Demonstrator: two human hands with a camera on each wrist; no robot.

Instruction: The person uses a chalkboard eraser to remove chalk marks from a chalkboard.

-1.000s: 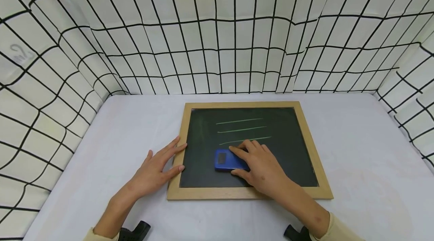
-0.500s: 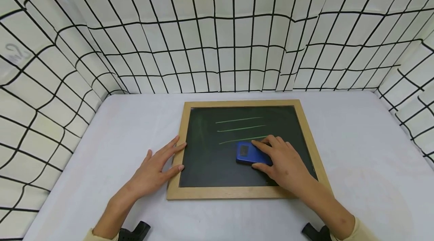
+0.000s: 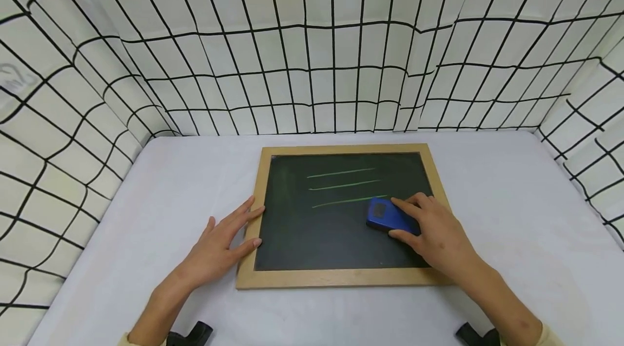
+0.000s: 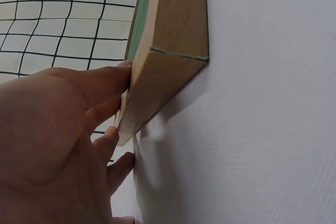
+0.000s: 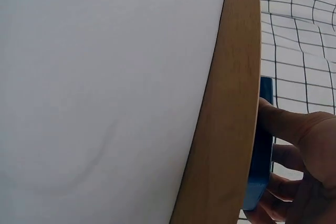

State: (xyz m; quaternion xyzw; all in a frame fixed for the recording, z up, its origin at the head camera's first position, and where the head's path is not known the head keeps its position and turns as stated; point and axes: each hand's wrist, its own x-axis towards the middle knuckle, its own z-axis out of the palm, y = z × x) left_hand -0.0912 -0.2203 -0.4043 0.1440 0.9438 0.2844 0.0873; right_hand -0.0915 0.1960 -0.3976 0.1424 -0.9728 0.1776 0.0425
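A chalkboard (image 3: 312, 243) in a light wooden frame lies on the white table, with three thin green chalk lines (image 3: 343, 185) across its upper middle. My right hand (image 3: 441, 232) grips a blue board eraser (image 3: 390, 215) between thumb and fingers, on the board just below the right end of the lowest line. In the right wrist view the blue eraser (image 5: 261, 156) shows partly behind the wooden frame edge. My left hand (image 3: 219, 243) rests on the frame's left side, fingers spread; the left wrist view shows the thumb and fingertips touching the wooden frame (image 4: 173, 24).
White walls with a black grid (image 3: 312, 64) rise behind and on both sides of the table. White cloth (image 3: 526, 216) covers the table around the board. Black wrist mounts show at the bottom edge below both forearms.
My right hand has slid the eraser to the right across the board, first slightly upward. The left hand stays on the frame. The three green lines look the same.
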